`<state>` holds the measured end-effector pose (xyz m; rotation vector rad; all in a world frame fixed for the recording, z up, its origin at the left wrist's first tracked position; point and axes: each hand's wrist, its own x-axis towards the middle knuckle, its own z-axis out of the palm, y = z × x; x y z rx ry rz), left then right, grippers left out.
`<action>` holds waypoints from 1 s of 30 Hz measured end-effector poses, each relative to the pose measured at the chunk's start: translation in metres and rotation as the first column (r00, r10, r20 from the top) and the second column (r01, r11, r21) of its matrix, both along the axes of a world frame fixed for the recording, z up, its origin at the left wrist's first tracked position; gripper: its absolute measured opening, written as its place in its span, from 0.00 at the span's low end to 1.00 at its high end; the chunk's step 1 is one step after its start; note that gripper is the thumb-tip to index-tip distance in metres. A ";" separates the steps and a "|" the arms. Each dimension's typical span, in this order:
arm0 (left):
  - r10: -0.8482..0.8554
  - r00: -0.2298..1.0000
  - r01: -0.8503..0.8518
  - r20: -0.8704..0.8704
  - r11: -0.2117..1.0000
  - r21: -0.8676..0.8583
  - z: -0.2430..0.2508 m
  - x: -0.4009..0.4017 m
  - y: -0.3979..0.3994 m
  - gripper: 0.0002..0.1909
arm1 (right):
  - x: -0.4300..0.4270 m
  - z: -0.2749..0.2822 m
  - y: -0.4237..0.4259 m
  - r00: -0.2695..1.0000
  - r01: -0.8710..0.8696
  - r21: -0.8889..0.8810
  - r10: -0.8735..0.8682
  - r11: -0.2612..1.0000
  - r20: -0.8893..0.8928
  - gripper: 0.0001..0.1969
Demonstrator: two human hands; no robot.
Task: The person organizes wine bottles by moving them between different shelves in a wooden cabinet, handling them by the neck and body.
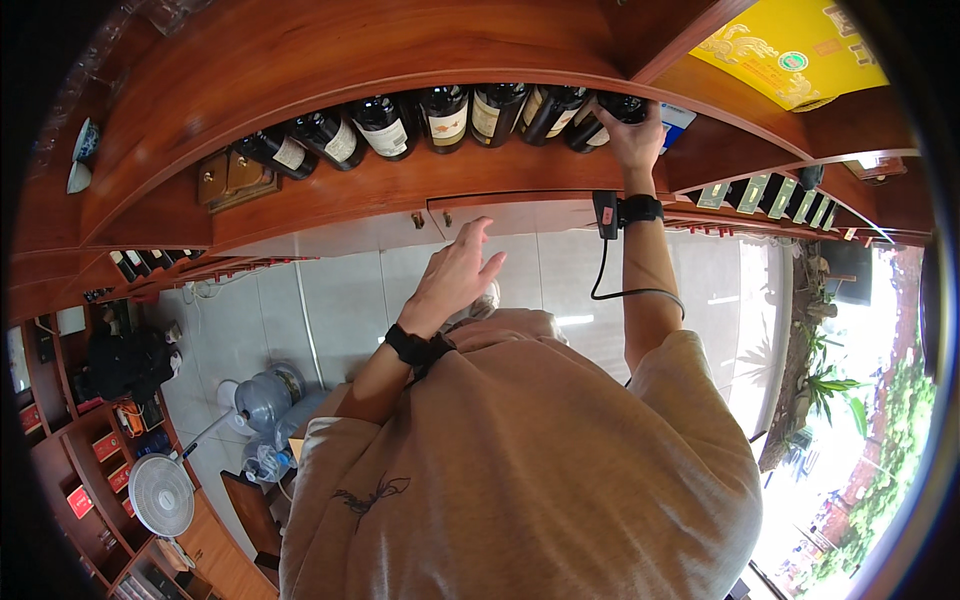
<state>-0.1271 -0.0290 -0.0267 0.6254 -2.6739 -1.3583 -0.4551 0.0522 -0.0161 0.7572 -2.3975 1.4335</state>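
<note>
My right hand (636, 141) reaches up into a wooden shelf bay, its fingers around a dark wine bottle (624, 107) at the right end of a row. The fingertips are partly hidden by the bottle and the shelf edge. Beside it stand several dark wine bottles with pale labels, among them one with a red mark on its label (448, 126). My left hand (456, 276) hangs in the air below the shelf, holding nothing, fingers extended and thumb apart. Each wrist wears a black band; a cable runs from a small black device (606, 215) on the right one.
A brown wooden box (238, 178) sits left of the bottles, a blue-and-white box (677, 124) right. A yellow box (802, 56) rests on the shelf above. Cabinet doors (517, 216) lie below. Behind left are water jugs (262, 401) and a fan (161, 495).
</note>
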 end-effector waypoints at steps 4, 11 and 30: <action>-0.005 1.000 0.005 -0.012 1.000 -0.014 -0.004 0.002 -0.001 0.28 | 0.004 0.003 -0.001 1.000 -0.011 -0.014 0.011 1.000 0.003 0.35; -0.058 0.998 0.061 -0.033 0.993 0.104 0.004 0.006 0.000 0.27 | 0.014 0.010 0.014 0.997 0.023 -0.061 -0.028 0.998 -0.079 0.35; -0.117 0.984 0.144 -0.131 0.966 0.216 0.004 0.032 -0.002 0.21 | 0.038 0.014 -0.048 0.980 -0.198 0.195 0.199 0.961 0.011 0.38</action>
